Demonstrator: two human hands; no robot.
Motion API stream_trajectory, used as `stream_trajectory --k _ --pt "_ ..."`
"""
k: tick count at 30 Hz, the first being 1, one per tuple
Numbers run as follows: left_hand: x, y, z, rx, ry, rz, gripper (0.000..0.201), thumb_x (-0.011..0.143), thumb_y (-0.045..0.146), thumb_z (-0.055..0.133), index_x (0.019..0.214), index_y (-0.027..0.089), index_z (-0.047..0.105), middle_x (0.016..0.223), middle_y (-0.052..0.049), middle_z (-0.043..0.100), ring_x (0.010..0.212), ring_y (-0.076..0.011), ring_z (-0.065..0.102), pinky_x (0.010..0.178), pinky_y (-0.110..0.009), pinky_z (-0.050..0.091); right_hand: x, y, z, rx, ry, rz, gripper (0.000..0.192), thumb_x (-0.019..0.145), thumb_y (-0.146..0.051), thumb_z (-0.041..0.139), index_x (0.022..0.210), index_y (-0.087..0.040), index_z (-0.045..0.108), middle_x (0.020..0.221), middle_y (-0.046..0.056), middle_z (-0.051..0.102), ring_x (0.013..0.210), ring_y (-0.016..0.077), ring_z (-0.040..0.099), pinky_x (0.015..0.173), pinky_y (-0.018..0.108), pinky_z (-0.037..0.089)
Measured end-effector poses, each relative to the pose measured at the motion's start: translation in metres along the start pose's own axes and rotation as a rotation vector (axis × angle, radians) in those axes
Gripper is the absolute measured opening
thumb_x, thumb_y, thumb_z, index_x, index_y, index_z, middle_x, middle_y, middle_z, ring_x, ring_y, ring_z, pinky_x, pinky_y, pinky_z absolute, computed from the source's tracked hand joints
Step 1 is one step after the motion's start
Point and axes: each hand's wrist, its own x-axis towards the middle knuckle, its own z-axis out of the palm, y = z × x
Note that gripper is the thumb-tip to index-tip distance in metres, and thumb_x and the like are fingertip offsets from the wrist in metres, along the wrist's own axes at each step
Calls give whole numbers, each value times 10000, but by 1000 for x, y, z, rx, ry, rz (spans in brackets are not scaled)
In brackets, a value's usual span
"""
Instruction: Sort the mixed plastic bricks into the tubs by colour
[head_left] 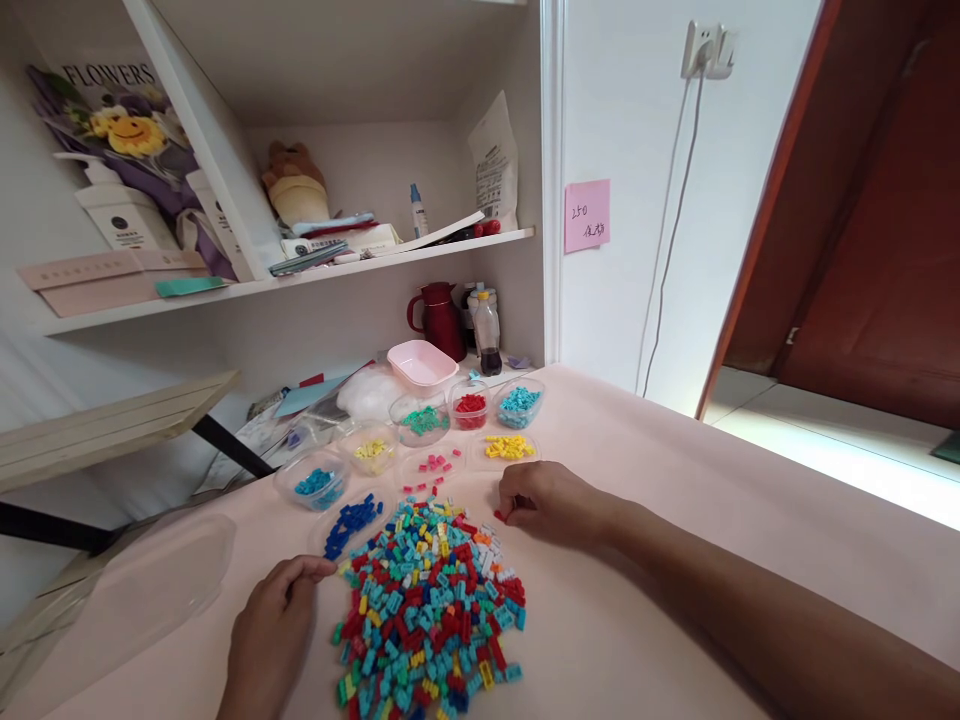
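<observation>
Pink table (675, 520), sorted bricks in clear cups (471, 405), right hand (544, 500) pinching red brick (499, 516), left hand (274, 625) loosely curled, empty.

bare table (675, 520) right of brick pile (431, 600), small bowls (420, 425) crowding behind, clear lid (150, 585) left

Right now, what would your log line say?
left hand: open, beside mixed brick pile | right hand: pinching red brick | sorted bowls behind

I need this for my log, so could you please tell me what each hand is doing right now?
Left hand: curled loosely, fingertips at the brick pile, holding nothing visible.
Right hand: closed, pinching a red brick.
</observation>
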Motion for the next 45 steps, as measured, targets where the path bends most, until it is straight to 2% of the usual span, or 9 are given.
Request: stream_trajectory --k 10,14,18,23,32,35,38,41,45 --pt "2 -1 0 19 -5 1 308 746 373 398 811 284 686 1025 13 713 1049 -225 596 894 -326 425 -2 2 -8 134 -91 56 117 725 -149 628 804 -206 693 850 16 686 737 138 594 626 221 434" --pt "2 1 -1 24 -5 11 314 737 371 397 795 287 694 1009 20 721 1027 -222 612 877 -316 437 -3 -1 -10 148 -97 113 235 730 -186 649 960 -221 683 860 17 663 727 140 571 581 216 417" --pt "1 2 -1 39 9 16 316 740 373 399 802 282 695 1007 17 726 1017 -226 621 854 -317 449 -3 -1 -11 144 -108 53 400 761 -194 639 1155 -259 661 943 33 668 805 158 589 675 250 446" --pt "3 -5 1 28 15 52 322 758 382 402 816 274 699 996 10 735 996 -223 637 844 -312 465 -1 3 -9 116 -124 8 268 754 -142 619 970 -250 736 987 42 672 883 172 592 730 256 449" --pt "-1 -4 1 32 25 60 303 774 349 405 764 290 702 971 25 740 987 -212 642 840 -300 470 13 -1 -8 158 -58 89 184 750 -153 603 893 -205 707 864 26 682 730 141 598 629 223 446" --pt "-5 2 0 46 49 52 288 769 321 415 743 297 701 957 34 743 980 -210 645 823 -296 471 40 -1 -30 8 30 56 175 758 -157 606 887 -210 712 869 31 688 729 147 600 645 235 437" --pt "-7 5 -1 57 48 43 285 773 289 417 751 297 701 960 36 743 990 -207 644 825 -294 465 74 4 -53 -140 244 109 222 817 -199 569 993 -232 702 944 45 692 776 161 604 686 252 428" --pt "-8 7 -1 47 34 37 290 783 277 409 766 298 698 978 41 739 1005 -201 638 853 -298 454 100 15 -64 -84 426 227 300 852 -238 547 1129 -240 663 1042 63 686 830 180 624 720 272 429" --pt "-9 9 -1 44 8 41 297 798 288 399 768 298 694 974 40 737 1003 -204 636 866 -312 446 105 26 -60 69 446 263 320 896 -260 462 1157 -206 639 995 56 693 716 150 659 684 268 464"
